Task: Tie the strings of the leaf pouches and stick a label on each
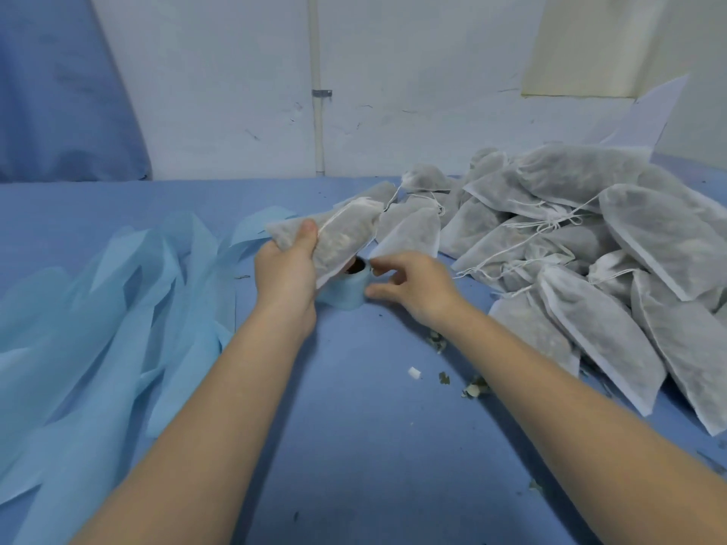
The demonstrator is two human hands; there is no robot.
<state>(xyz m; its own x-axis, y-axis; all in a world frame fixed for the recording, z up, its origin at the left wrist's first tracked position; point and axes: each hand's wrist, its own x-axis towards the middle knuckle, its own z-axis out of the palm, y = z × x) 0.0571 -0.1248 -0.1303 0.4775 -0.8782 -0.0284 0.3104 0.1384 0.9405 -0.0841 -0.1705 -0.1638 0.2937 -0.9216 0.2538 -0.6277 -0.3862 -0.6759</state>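
The left hand (289, 265) gripped a pouch (334, 234); the right hand (413, 283), fingers loosely spread, touched the label roll (344, 291).

Blue-covered worktop (354, 446); crumpled light-blue sheets (98, 308) at left; leaf crumbs (474, 387), small white scrap (414, 372); white wall (236, 92) with vertical pipe (316, 123), possibly conduit.
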